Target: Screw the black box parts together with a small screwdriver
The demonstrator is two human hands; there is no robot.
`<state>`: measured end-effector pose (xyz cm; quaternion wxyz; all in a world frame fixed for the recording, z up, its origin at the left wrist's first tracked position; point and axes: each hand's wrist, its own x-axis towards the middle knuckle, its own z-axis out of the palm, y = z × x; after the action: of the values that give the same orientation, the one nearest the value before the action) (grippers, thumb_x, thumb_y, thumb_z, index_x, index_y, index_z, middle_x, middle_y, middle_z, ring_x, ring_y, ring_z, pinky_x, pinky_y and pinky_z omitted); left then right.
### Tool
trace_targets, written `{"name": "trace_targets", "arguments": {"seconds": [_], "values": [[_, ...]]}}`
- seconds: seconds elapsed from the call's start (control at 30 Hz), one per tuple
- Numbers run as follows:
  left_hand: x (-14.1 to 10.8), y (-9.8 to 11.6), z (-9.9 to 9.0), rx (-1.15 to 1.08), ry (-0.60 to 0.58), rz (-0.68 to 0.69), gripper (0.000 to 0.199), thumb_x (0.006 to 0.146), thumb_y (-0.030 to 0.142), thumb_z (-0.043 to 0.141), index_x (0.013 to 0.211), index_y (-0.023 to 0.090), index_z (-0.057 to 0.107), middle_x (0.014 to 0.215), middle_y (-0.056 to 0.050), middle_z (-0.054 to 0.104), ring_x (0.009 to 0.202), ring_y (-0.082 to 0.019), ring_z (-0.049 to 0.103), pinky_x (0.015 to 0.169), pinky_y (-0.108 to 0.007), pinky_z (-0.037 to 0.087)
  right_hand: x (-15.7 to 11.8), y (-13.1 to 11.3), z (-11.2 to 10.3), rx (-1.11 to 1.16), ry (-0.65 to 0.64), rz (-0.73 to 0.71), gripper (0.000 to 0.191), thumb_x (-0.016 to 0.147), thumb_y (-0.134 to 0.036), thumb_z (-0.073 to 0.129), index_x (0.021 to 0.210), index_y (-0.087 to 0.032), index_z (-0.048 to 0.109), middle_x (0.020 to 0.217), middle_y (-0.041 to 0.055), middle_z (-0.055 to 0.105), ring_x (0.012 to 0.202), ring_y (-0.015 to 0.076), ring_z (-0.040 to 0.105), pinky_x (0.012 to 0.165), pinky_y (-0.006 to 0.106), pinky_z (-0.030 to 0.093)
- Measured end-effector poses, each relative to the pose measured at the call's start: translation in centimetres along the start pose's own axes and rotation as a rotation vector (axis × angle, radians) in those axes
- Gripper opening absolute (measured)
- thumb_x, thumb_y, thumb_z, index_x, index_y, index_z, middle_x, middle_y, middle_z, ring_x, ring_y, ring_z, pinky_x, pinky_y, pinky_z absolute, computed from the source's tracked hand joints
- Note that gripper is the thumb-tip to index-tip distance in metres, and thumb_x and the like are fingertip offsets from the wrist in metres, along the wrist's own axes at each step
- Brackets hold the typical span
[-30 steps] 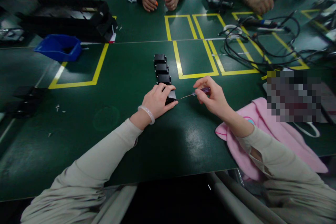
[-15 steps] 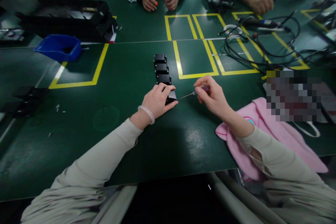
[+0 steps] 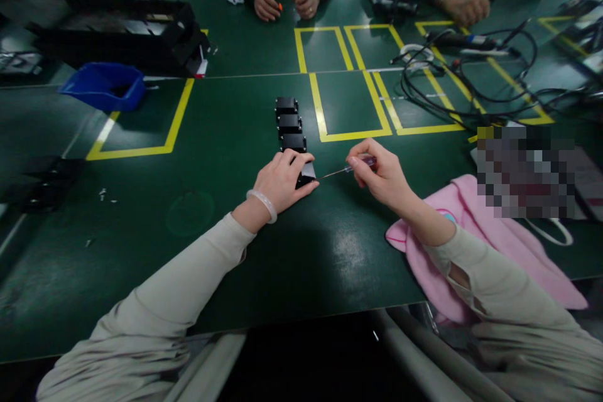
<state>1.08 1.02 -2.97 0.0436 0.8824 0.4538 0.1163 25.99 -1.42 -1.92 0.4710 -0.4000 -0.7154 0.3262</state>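
My left hand [image 3: 284,181] is closed round a small black block [image 3: 307,174] on the green table, its thumb and fingers on either side. Three similar black blocks [image 3: 289,122] stand in a row just beyond it, with small screws at their sides. A screwdriver [image 3: 367,163] with a dark reddish handle is gripped in my right hand [image 3: 379,171]. Its thin shaft points left, and the tip meets the right side of the held block, near my left thumb. Whether the tip sits in a screw is too small to tell.
A blue scoop-shaped bin [image 3: 106,86] and stacked black trays [image 3: 122,34] are at the left, loose screws [image 3: 102,195] nearer. Black cables [image 3: 471,85] lie at the right, above a pink cloth [image 3: 471,232]. Across the table rest a person's hands [image 3: 306,2]; other people's arms show on both sides.
My right hand has shifted very slightly, with the screwdriver still in it. At the far right, another person's hand has moved left and down. My left hand keeps its hold on the block.
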Motion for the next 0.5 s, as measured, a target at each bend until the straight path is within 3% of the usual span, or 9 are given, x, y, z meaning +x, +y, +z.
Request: {"name": "trace_targets", "arguments": {"seconds": [0.17,0.37,0.5], "values": [[-0.01,0.02,-0.04,0.000,0.001,-0.002,0.049,0.099,0.049,0.065,0.139,0.020,0.057,0.128,-0.013,0.063,0.111,-0.030,0.061,0.091,-0.042,0.054,-0.05,0.14,0.05,-0.013,0.037,-0.009,0.022,0.104,-0.045,0.062,0.103,-0.023,0.058,0.070,-0.0053,0.055,0.054,0.0099,0.051,0.052,0.026,0.037],[-0.04,0.04,-0.08,-0.007,-0.005,-0.006,0.049,0.099,0.049,0.065,0.138,0.020,0.057,0.128,-0.013,0.063,0.111,-0.030,0.061,0.091,-0.042,0.054,0.01,-0.16,0.07,0.003,0.002,0.040,0.027,0.105,-0.048,0.061,0.094,-0.024,0.056,0.061,-0.0077,0.051,0.045,0.0087,0.045,0.047,0.026,0.032],[-0.02,0.07,-0.09,0.000,0.001,-0.004,0.048,0.099,0.048,0.065,0.138,0.021,0.057,0.127,-0.012,0.063,0.111,-0.030,0.061,0.091,-0.042,0.054,-0.02,0.06,0.09,-0.012,0.028,0.024,0.024,0.105,-0.047,0.061,0.100,-0.023,0.057,0.066,-0.0066,0.053,0.050,0.0097,0.048,0.050,0.026,0.035]]}}
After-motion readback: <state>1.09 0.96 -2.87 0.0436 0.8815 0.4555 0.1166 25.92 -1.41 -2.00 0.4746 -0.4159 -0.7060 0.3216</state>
